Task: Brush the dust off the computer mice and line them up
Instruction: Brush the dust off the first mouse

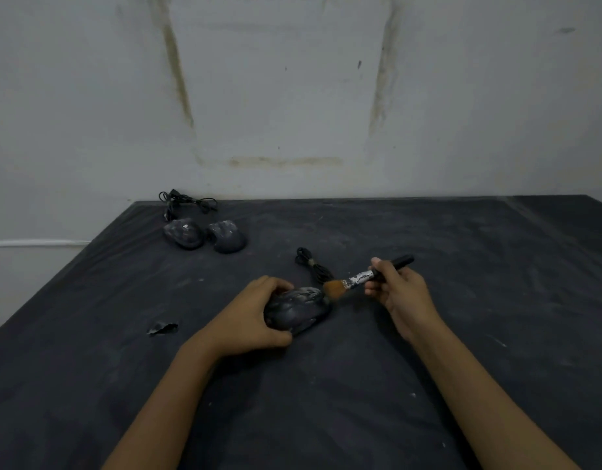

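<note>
Head view: our left hand (255, 317) grips a dusty mouse (299, 308) on the table (428, 334); our right hand (399, 293) pinches a brush (360, 277), bristles touching its far end. Two more mice (183, 233) sit far left; a coiled cable (311, 266) lies just beyond the bristles.

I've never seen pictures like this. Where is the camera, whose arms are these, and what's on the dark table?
No machine here: a person wears a camera on the head, so you look down along their arms. The left hand grips a dusty black mouse on the dark table. The right hand holds a brush, its bristles at the mouse's far end. Farther back on the left, a second mouse and a third mouse lie side by side, a bundled cable behind them. A small dark scrap lies beside the left wrist.
</note>
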